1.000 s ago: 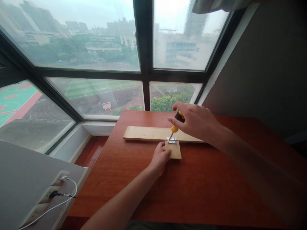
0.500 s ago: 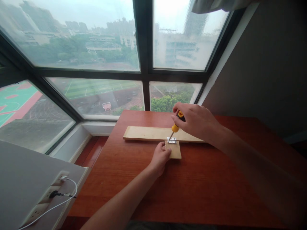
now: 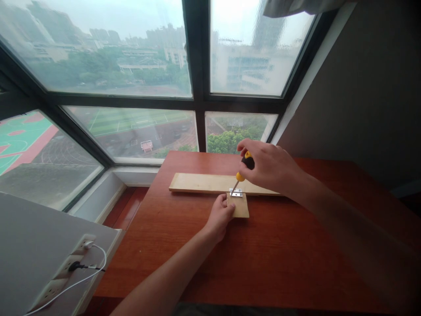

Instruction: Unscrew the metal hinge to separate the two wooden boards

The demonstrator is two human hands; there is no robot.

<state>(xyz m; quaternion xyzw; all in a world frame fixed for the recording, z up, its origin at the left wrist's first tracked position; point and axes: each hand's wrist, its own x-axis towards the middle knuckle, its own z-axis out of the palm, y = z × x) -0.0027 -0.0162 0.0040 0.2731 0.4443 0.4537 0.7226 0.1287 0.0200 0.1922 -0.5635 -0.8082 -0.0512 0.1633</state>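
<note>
Left hand (image 3: pixel 222 216): pinches the small wood piece (image 3: pixel 241 210).
Hinge (image 3: pixel 237 193): bridges that piece and the long board (image 3: pixel 200 182).
Right hand (image 3: pixel 268 164): grips a yellow-and-black screwdriver (image 3: pixel 240 177), tip at the hinge.
Long board: on the red-brown worktop (image 3: pixel 204 272).
Window (image 3: pixel 197 105): beyond.

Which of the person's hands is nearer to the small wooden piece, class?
Left: the left hand grips the small wooden piece by its left edge. The right hand is above and beyond it, holding the screwdriver.
</note>
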